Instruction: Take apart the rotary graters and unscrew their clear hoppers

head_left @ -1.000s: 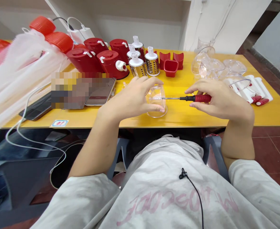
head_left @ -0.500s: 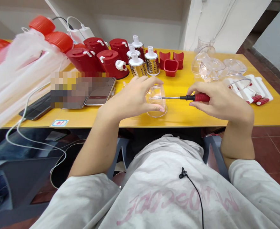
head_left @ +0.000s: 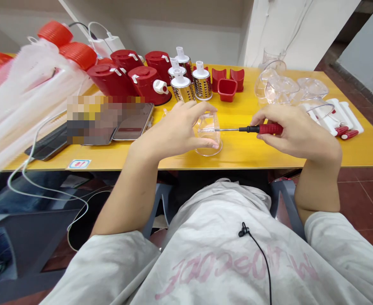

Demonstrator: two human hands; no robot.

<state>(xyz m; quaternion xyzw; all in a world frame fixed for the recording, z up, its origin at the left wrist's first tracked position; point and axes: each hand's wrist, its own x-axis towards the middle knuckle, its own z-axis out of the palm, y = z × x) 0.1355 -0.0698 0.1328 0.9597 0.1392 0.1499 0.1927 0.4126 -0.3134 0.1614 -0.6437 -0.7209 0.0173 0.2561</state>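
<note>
1. Left of your hands, a flat rectangular smartphone (head_left: 132,127) lies on the yellow wooden table (head_left: 237,154), so mind your left forearm there.
2. Your left hand (head_left: 169,129) wraps around the clear plastic cup (head_left: 208,137), fingers curled closed on its wall. A firm but relaxed grip seems best, since thin plastic could crack if squeezed.
3. That cup sits on the tabletop between your hands. The thin steel shaft of your red-handled screwdriver (head_left: 264,129) reaches its right side, but I can't tell if the tip touches.
4. Your right hand (head_left: 297,133) pinches the handle between thumb and fingers. I'd hold the shaft level and go slow.
5. Further right, clear plastic jugs (head_left: 280,91) sit behind white plastic pieces with red ends (head_left: 342,123), so watch your right elbow.
</note>
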